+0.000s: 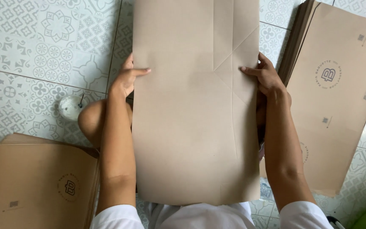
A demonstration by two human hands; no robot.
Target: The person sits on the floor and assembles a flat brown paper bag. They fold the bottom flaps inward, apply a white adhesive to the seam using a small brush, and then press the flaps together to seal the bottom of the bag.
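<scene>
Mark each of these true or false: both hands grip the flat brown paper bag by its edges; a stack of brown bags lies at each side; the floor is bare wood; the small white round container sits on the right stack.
1. Both hands, left hand and right hand, hold the flat brown paper bag at its side edges. True.
2. Stacks of brown bags lie at lower left and at right. True.
3. The floor is bare wood. False: it is patterned white tile floor.
4. The small white round container sits on the right stack. False: it stands on the tiles at left.
</scene>
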